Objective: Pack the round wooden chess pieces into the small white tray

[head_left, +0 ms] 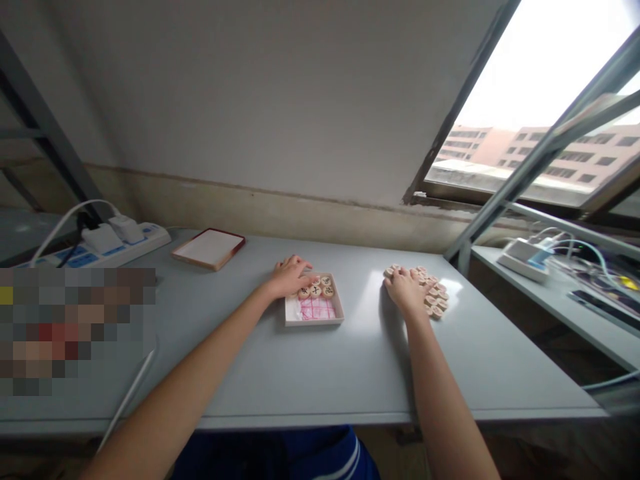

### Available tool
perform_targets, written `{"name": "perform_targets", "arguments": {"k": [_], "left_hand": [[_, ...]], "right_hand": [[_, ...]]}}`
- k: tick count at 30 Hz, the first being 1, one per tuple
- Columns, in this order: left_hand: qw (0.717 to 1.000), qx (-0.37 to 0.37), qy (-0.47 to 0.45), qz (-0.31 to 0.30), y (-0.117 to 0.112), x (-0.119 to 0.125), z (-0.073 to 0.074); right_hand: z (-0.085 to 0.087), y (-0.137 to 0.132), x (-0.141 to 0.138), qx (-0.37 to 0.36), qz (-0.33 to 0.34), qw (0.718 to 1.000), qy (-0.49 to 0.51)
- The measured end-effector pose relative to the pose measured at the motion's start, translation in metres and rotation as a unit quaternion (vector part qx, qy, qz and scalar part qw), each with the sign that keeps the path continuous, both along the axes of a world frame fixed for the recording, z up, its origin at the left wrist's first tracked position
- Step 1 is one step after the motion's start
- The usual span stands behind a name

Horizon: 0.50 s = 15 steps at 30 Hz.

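Observation:
A small white box [338, 320] sits on the grey table [320, 373]. It holds several round wooden chess pieces [316, 289] along its far side, and a folded pink-grid sheet [317, 308] lies in it. My left hand [289, 275] rests on the box's far left corner, fingers spread flat, touching the pieces. My right hand [406, 288] lies flat, fingers stretched out, over a loose pile of wooden chess pieces [436, 299] on the table to the right of the box.
A red-edged box lid [209, 249] lies at the back left. A white power strip [107, 241] with plugs and cables stands further left. Another desk [565, 300] with chargers and cables stands on the right, under a window [545, 100]. A blurred patch covers the left.

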<state>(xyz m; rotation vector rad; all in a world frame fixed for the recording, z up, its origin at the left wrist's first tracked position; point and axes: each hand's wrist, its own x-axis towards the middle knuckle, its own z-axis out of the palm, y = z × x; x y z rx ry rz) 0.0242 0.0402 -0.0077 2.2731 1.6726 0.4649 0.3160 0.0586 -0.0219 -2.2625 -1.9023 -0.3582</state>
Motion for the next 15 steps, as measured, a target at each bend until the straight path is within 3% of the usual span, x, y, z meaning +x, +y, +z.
{"name": "perform_targets", "arguments": {"k": [3, 5, 15], "left_hand": [[0.996, 0.045, 0.007, 0.077, -0.003, 0.013, -0.007], [0.993, 0.062, 0.009, 0.095, -0.004, 0.019, -0.011], [0.994, 0.075, 0.019, 0.074, -0.003, 0.018, -0.015]], "right_hand": [[0.001, -0.001, -0.002, 0.011, 0.019, 1.000, 0.003], [0.002, -0.002, -0.006, 0.019, 0.031, 0.999, 0.004], [0.017, -0.008, -0.016, -0.041, 0.062, 0.997, 0.006]]}}
